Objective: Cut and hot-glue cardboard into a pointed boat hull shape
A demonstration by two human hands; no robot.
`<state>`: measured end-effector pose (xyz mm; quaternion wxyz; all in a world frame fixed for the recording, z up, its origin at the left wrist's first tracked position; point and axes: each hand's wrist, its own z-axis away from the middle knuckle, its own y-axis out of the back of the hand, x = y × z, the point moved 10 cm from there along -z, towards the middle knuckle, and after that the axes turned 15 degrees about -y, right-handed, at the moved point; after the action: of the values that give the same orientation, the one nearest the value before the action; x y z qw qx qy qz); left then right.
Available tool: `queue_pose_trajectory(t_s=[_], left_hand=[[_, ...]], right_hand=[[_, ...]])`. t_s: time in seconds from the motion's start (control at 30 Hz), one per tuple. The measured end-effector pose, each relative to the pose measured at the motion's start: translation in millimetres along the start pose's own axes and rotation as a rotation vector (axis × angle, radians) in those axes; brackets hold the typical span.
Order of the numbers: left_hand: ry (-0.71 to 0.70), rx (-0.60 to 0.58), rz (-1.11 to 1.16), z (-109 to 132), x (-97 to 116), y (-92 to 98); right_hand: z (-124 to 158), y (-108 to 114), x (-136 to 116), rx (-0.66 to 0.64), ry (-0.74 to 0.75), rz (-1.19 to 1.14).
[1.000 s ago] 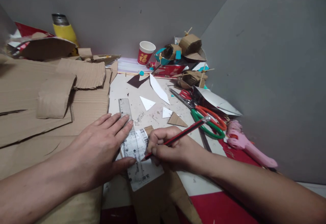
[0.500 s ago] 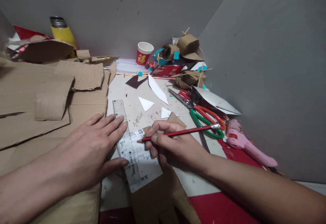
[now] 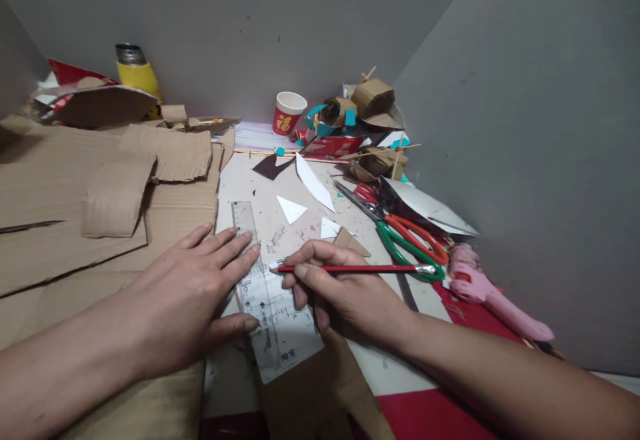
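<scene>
My left hand (image 3: 190, 293) lies flat with fingers spread, pressing a clear plastic ruler (image 3: 246, 221) onto a cardboard piece that carries a white printed label (image 3: 280, 323). My right hand (image 3: 335, 290) grips a red pencil (image 3: 360, 269), which lies almost level, its tip at the ruler's edge near the label's top. The ruler's near end is hidden under my left fingers.
Large corrugated cardboard sheets (image 3: 75, 220) cover the left. Scissors with red and green handles (image 3: 410, 243) and a pink glue gun (image 3: 487, 290) lie to the right. White paper triangles (image 3: 291, 209), a red paper cup (image 3: 287, 113), cardboard models (image 3: 373, 97) and a yellow flask (image 3: 137, 73) sit further back by the grey walls.
The pencil tip has travelled up along the ruler's edge, from low on the label to its top, and the pencil has tilted flatter. My left hand stayed on the ruler.
</scene>
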<state>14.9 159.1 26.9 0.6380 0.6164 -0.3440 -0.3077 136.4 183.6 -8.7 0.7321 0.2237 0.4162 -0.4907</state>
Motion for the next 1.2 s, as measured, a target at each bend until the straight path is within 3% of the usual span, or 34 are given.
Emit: queue_pose_trajectory(t_s=[0.87,1.2], left_hand=[[0.011,0.057,0.09,-1.6,1.1,-2.3],[0.01,0.016,0.082,-2.3,2.0,-1.0]], right_hand=[[0.5,-1.8,-1.2,0.05,-0.013,0.138],[-1.8,-1.2,3.1,0.008,-0.025,0.109]])
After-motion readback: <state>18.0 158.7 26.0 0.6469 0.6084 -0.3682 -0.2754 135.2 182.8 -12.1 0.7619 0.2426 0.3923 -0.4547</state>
